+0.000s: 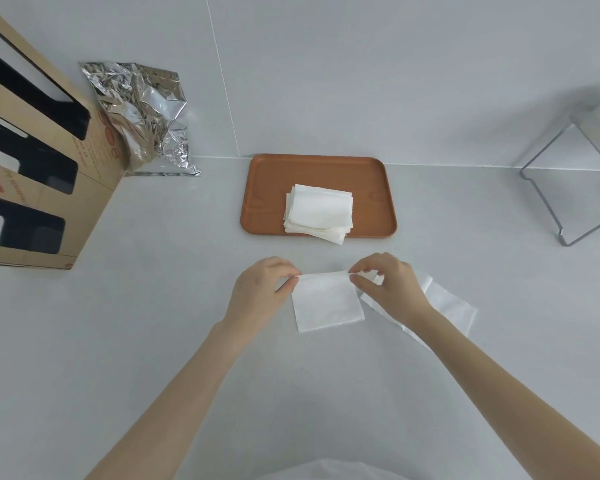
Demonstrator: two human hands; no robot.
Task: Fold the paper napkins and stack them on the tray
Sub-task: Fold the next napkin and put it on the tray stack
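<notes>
Folded napkin [327, 301] pinched at far corners by left hand [262, 289] and right hand [387, 284], fingers closed on it. Held near side of tray [257, 188]; long axis left-right. Stack [318, 212] laid on tray.

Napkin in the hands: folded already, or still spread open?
Folded. The napkin is a compact rectangle, with left hand and right hand pinching its doubled far edge at the two corners. How many layers it has, I cannot tell.

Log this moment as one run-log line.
step: folding | left hand + right hand: pinch napkin top corners | tray: folded stack | unfolded napkins: waiting
</notes>
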